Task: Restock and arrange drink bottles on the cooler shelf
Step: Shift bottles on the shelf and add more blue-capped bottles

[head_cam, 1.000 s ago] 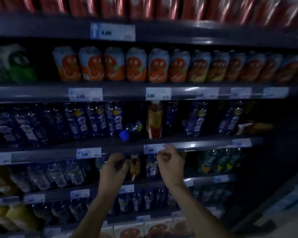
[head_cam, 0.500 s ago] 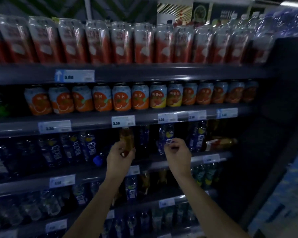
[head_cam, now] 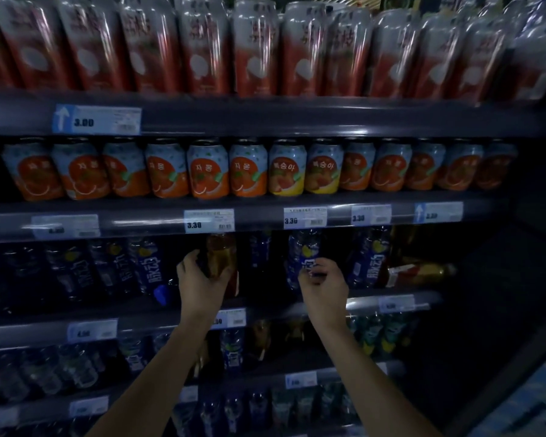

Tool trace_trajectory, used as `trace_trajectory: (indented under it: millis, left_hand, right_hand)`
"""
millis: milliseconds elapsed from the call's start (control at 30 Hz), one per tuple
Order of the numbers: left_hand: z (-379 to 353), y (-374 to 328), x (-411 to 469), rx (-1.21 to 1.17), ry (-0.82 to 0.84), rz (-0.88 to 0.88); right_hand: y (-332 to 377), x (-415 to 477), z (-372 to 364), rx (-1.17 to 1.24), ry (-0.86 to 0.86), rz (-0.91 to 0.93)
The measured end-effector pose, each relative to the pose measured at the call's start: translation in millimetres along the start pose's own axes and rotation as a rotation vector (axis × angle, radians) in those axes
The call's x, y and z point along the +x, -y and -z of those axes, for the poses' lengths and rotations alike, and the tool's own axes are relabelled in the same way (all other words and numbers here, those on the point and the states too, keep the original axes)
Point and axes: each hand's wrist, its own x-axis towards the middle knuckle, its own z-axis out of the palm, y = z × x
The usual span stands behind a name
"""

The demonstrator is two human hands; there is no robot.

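An amber tea bottle (head_cam: 223, 253) stands upright on the third shelf (head_cam: 265, 305) of the cooler, and my left hand (head_cam: 200, 283) is wrapped around its lower part. My right hand (head_cam: 323, 287) has its fingers pinched on the label of a blue-labelled bottle (head_cam: 303, 257) standing just to the right. More blue-labelled bottles (head_cam: 152, 266) stand to the left, one of them lying tipped with its blue cap (head_cam: 162, 294) toward the front. Another amber bottle (head_cam: 420, 274) lies on its side at the shelf's right end.
Orange and yellow cans (head_cam: 208, 170) fill the shelf above, tall red cans (head_cam: 256, 48) the top shelf. Price tags (head_cam: 208, 220) line the shelf edges. Lower shelves hold more dark bottles (head_cam: 232, 351). The cooler's dark side wall (head_cam: 501, 294) closes the right.
The view tilted up and drew closer to the shelves. Both hands rose from the shelf edge below to the third shelf; the left took hold of the amber bottle, the right reached the blue-labelled bottle.
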Motion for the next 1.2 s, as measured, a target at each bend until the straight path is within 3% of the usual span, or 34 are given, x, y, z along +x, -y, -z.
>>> trace_trajectory:
  millis: [867,1200]
  left_hand:
    - [-32,7,32,-0.044,-0.113,0.083]
    - [-31,5,32,-0.05,-0.163,0.124]
  right_hand:
    - [-16,52,-19,-0.114,0.046,-0.035]
    - [-22,56,-27,0.004,0.077,-0.044]
